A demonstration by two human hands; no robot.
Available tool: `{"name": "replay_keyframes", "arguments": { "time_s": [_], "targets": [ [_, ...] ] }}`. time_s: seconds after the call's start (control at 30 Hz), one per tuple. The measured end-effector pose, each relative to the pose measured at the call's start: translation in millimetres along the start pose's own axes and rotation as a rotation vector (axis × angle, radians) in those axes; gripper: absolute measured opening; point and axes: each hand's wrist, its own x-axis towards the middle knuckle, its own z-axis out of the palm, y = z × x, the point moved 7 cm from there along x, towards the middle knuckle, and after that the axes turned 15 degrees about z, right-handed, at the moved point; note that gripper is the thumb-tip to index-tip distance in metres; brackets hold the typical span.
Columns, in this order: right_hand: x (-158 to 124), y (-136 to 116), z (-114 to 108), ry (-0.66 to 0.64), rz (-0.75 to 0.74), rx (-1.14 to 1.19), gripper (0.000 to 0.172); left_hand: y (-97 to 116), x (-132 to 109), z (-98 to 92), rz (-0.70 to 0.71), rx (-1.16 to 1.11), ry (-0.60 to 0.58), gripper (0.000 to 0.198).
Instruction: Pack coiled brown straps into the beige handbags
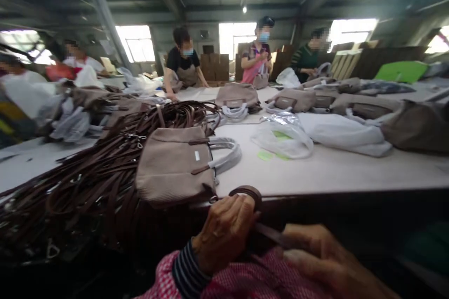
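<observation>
My left hand is closed around a coiled brown strap just in front of the table's near edge. A flat length of the same strap runs from the coil to my right hand, where thumb and fingers pinch it. Beyond my left hand a taupe handbag lies on its side, its handles wrapped in pale covering. To its left, a large heap of dark brown straps with metal clasps spills over the table edge. The far end of the held strap is hidden in shadow.
On the white table lie a clear plastic bag with green pieces near it, a white bag and several taupe handbags. Several co-workers, including one person in a dark top, stand across the table. Plastic-wrapped bags are piled at left.
</observation>
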Motion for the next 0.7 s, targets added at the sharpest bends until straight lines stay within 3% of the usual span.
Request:
{"name": "replay_keyframes", "arguments": {
  "time_s": [0.13,0.23,0.37,0.43,0.53,0.63,0.7],
  "targets": [
    [6,-28,-61,0.205,-0.058,0.039,0.032,1,-21,8.3,-0.115,-0.352,-0.252,0.032],
    [29,-35,-81,0.294,-0.153,0.037,0.032,5,-31,9.6,-0.396,-0.794,-0.274,0.042],
    [52,-29,-57,0.216,-0.207,-0.057,0.033,7,-35,9.8,-0.917,-1.350,-0.016,0.039],
    [49,-30,-35,0.179,-0.243,-0.036,0.029,7,-29,8.0,-1.087,-1.507,0.134,0.035],
    [35,-35,-6,0.169,-0.337,0.168,0.029,6,-10,-1.1,-1.180,-1.597,0.279,0.031],
    [25,-32,8,0.316,-0.430,0.331,0.036,-1,10,-19.7,-1.196,-1.556,0.370,0.035],
    [25,-29,18,0.390,-0.493,0.287,0.040,-7,23,-33.4,-1.186,-1.533,0.415,0.035]
  ]
}}
